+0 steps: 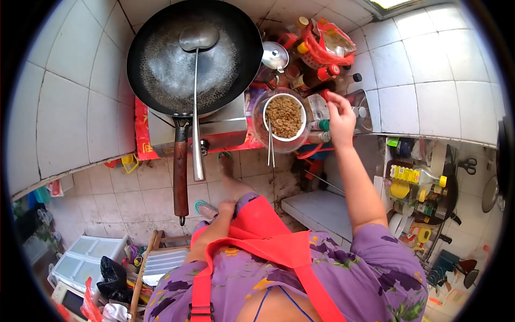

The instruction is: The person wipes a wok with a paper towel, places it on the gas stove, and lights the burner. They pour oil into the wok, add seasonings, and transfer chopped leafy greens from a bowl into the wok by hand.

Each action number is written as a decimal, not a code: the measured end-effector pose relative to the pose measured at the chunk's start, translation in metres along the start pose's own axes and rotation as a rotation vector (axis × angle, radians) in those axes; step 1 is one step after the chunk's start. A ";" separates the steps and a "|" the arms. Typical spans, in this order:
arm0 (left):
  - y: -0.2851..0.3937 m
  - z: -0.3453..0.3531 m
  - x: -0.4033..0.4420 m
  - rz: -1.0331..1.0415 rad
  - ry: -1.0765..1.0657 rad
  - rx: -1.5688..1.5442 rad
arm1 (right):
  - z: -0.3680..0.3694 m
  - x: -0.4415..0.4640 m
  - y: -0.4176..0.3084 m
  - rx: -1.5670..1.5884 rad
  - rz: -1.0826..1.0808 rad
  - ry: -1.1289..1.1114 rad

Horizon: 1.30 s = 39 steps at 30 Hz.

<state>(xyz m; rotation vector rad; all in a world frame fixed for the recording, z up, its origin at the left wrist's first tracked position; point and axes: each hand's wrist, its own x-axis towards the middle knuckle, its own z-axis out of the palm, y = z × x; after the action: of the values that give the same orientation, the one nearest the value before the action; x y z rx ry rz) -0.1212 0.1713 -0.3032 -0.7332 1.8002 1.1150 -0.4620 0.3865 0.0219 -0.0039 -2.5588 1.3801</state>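
Note:
My right hand [341, 119] reaches over the condiments beside the stove, thumb and forefinger closed at the red cap [324, 95] of a container with a pale label [317, 108]. My left hand [227, 207] hangs low at the edge of my red apron [257, 244], its fingers curled; whatever it may hold is hidden. Left of the right hand, a white bowl of brown minced food [284, 116] sits inside a clear bowl [259, 121], with chopsticks [271, 150] leaning out. A black wok [140, 70] of bubbling liquid stands on the gas stove [225, 129], a metal ladle [197, 91] lying across it.
Several bottles [348, 80], a lidded metal pot [274, 55] and a red basket [322, 56] crowd the back right. The wok's wooden handle [181, 172] juts toward me. Tiled walls close in, and a shelf with a yellow-labelled bottle [410, 174] stands at right.

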 end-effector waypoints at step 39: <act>-0.191 -0.188 -0.200 -0.472 0.582 0.298 | 0.147 -0.206 -0.083 0.075 0.478 -0.827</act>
<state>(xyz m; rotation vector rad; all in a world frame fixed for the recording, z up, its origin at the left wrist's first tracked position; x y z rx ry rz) 0.0553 -0.0728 -0.1582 -1.3023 2.0448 0.3220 -0.2833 0.1962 -0.0295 -0.0423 -3.3206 1.9702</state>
